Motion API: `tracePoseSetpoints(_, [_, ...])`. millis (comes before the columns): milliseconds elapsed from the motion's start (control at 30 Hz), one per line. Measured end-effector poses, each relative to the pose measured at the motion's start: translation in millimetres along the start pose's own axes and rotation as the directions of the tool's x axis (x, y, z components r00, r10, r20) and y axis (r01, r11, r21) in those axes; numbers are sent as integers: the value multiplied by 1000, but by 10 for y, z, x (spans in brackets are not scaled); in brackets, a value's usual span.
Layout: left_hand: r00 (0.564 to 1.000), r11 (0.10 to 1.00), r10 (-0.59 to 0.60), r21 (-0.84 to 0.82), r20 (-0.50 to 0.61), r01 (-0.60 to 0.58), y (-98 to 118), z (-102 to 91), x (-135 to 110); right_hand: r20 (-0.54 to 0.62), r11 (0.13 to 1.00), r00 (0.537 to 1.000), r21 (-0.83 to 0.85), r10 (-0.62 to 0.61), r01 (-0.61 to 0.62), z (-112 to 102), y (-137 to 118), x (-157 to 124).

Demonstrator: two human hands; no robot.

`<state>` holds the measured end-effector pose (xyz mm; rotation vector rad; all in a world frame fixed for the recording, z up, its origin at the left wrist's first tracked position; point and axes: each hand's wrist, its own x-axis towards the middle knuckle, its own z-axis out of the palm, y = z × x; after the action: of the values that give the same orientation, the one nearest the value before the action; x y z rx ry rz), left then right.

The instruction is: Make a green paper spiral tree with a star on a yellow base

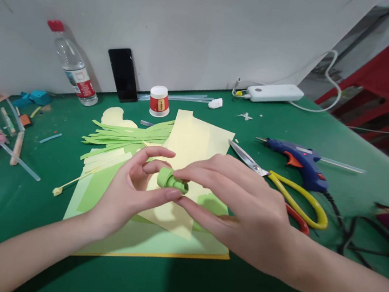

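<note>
Green paper coil sits above the stacked paper sheets, pinched by the left hand and right hand; a slack pinch could unwind it, a hard one crush it. Scissors and a glue gun crowd the right; green strips lie far left.

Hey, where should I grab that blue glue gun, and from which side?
Probably best by its handle, coming from the near right: the glue gun lies with that handle slanting toward you and its metal nozzle pointing left.
</note>
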<state>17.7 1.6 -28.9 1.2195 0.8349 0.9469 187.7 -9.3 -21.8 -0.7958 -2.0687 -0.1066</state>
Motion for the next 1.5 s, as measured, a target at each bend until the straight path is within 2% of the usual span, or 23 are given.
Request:
tracePoseSetpoints(133, [1000,994,-20,-109,23,22,23,-10,9,-27,999,999,26,24,-23,-42,-12,6])
tracePoseSetpoints(333, [999,988,10,-151,45,-3,39,-11,8,-43,984,995,157,88,-80,-98,-19,38])
tracePoseSetpoints(500, [998,991,55,-124,39,-50,35,-15,7,-33,984,998,171,48,-42,-143,-12,37])
tracePoseSetpoints(700, [999,994,45,-101,13,-43,20,-28,7,68,996,997,90,-33,27,-168,17,34])
tracePoseSetpoints(1000, [997,993,63,-100,33,-60,47,-42,28,25,972,999,235,25,-30,-181,34,77])
tracePoseSetpoints(1167, [996,992,87,-89,-11,-88,57,-38,19,31,921,984,349,175,-174,-199,56,105])
tracePoseSetpoints(1233, [987,985,163,-53,-19,-163,40,-57,26,47,874,965,414,257,-253,-220,75,111])
tracePoseSetpoints(1333, [931,933,360,34,-52,-359,19,-95,60,97,820,933,452,347,-352,-270,121,112])
tracePoseSetpoints(1400, [895,904,427,50,-127,-424,21,-112,93,120,793,917,468,381,-390,-301,158,111])
tracePoseSetpoints(1433, [893,907,420,38,-161,-419,24,-114,108,130,782,914,481,385,-397,-309,174,112])
tracePoseSetpoints(1500, [926,936,345,-11,-153,-351,31,-109,126,157,765,918,510,365,-392,-309,197,117])
